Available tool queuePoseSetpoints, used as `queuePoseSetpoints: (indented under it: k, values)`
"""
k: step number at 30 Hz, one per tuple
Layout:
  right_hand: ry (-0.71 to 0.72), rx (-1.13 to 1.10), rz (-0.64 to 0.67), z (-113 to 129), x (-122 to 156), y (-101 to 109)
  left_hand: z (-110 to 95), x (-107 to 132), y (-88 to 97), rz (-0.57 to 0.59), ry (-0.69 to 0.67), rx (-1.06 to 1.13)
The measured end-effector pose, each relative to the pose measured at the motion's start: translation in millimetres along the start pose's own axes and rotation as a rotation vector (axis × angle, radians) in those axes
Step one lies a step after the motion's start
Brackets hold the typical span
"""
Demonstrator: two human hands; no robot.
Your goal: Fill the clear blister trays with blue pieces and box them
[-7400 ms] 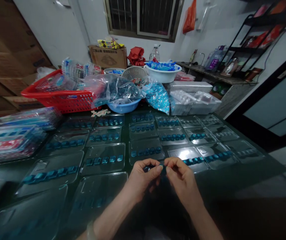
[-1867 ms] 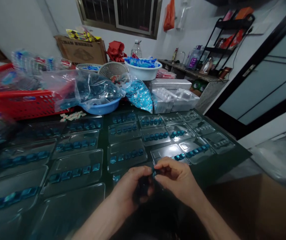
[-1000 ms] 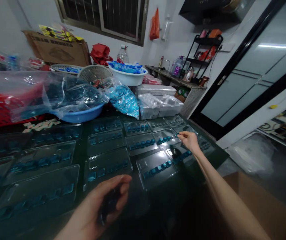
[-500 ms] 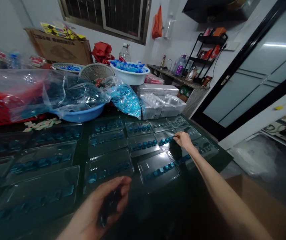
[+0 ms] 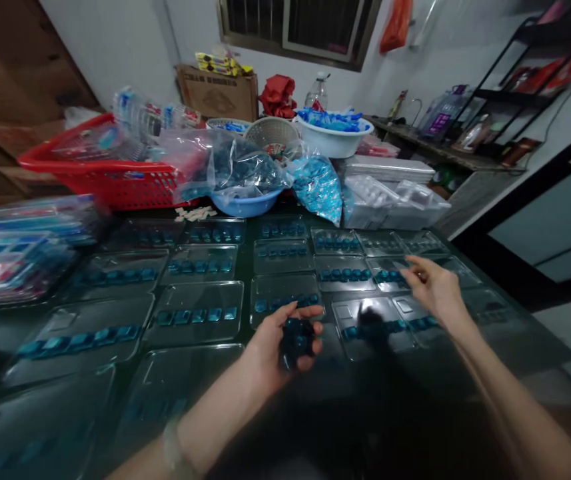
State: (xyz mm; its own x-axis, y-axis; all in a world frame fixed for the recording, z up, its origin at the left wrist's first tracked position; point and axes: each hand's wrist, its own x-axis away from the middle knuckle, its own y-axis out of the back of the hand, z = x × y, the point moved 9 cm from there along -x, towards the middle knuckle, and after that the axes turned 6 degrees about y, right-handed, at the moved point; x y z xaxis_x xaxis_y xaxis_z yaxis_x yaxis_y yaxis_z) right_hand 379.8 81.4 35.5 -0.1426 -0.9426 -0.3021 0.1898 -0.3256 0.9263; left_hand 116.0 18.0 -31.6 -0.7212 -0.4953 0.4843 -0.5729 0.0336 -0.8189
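Black table [image 5: 530, 353] under us, set with clear trays [image 5: 372, 327] of blue pods [image 5: 195, 316]; our left hand [image 5: 275, 353] curls around a clump [image 5: 296, 342] of pods, while our right hand [image 5: 438, 290] hangs open above the trays, empty.

Right hand [image 5: 438, 290] soft with motion blur, finger edges smeared. Dark blue clump [image 5: 296, 341] in the left hand [image 5: 278, 350]: pieces too dark to count, partly behind the fingers. Dark patch [image 5: 372, 327] over the clear plastic tray [image 5: 350, 310]: shadow or object, cannot tell. Black wire shelf [image 5: 530, 95] cut off by the top-right corner.
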Motion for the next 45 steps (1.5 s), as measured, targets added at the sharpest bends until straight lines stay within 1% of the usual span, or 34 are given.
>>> queuePoseSetpoints:
  k: [1, 2, 3, 4, 5, 6, 7, 9, 11, 14, 16, 18, 21, 24, 28, 31, 34, 38, 40, 42, 45]
  values:
    - [0.094, -0.183, -0.006, 34, 15, 7, 1, 1, -0.3, 0.000, -0.003, -0.012]
    - [0.236, -0.347, 0.069, 74, 31, 9, 2, 1, -1.0, -0.003, -0.005, -0.031]
    - [0.343, -0.459, 0.119, 110, 48, 13, 3, 1, -1.8, -0.013, -0.010, -0.057]
    - [0.421, -0.542, 0.138, 141, 63, 18, 4, 2, -2.0, -0.033, -0.018, -0.085]
    - [0.466, -0.593, 0.201, 166, 75, 17, 6, 2, -1.2, -0.067, -0.023, -0.113]
    - [0.493, -0.616, 0.244, 185, 83, 16, 7, 2, 0.2, -0.109, -0.028, -0.137]
    - [0.502, -0.610, 0.280, 198, 88, 14, 9, 3, 2.1, -0.153, -0.030, -0.155]
    - [0.512, -0.565, 0.332, 210, 91, 8, 14, 5, 5.3, -0.222, -0.021, -0.177]
    - [0.540, -0.524, 0.366, 214, 90, 4, 18, 7, 5.2, -0.233, -0.004, -0.195]
    - [0.565, -0.518, 0.392, 214, 90, 2, 22, 9, 2.4, -0.207, 0.009, -0.224]
    - [0.515, -0.540, 0.397, 210, 89, 1, 23, 10, 0.2, -0.194, 0.009, -0.242]
    - [0.422, -0.595, 0.432, 204, 88, -4, 23, 11, -2.1, -0.193, -0.001, -0.268]
    - [0.328, -0.724, 0.567, 198, 88, -18, 22, 13, -3.8, -0.212, -0.020, -0.311]
    - [0.336, -0.814, 0.654, 196, 87, -24, 25, 13, -3.1, -0.217, -0.008, -0.321]
    - [0.319, -0.890, 0.673, 193, 87, -26, 27, 9, 0.3, -0.186, -0.007, -0.309]
    - [0.280, -0.911, 0.633, 190, 87, -28, 22, 8, 5.8, -0.194, -0.043, -0.301]
    - [0.192, -0.995, 0.568, 182, 84, -30, 17, 8, 9.3, -0.196, -0.074, -0.288]
    - [0.034, -1.117, 0.519, 167, 79, -35, 6, 14, 3.7, -0.139, -0.180, -0.339]
    - [0.000, -1.137, 0.476, 162, 78, -36, 2, 18, 1.7, -0.134, -0.227, -0.363]
    - [0.002, -1.107, 0.422, 159, 77, -36, 0, 20, 3.1, -0.167, -0.254, -0.367]
    - [0.036, -1.006, 0.307, 157, 78, -31, -5, 23, 8.0, -0.272, -0.313, -0.389]
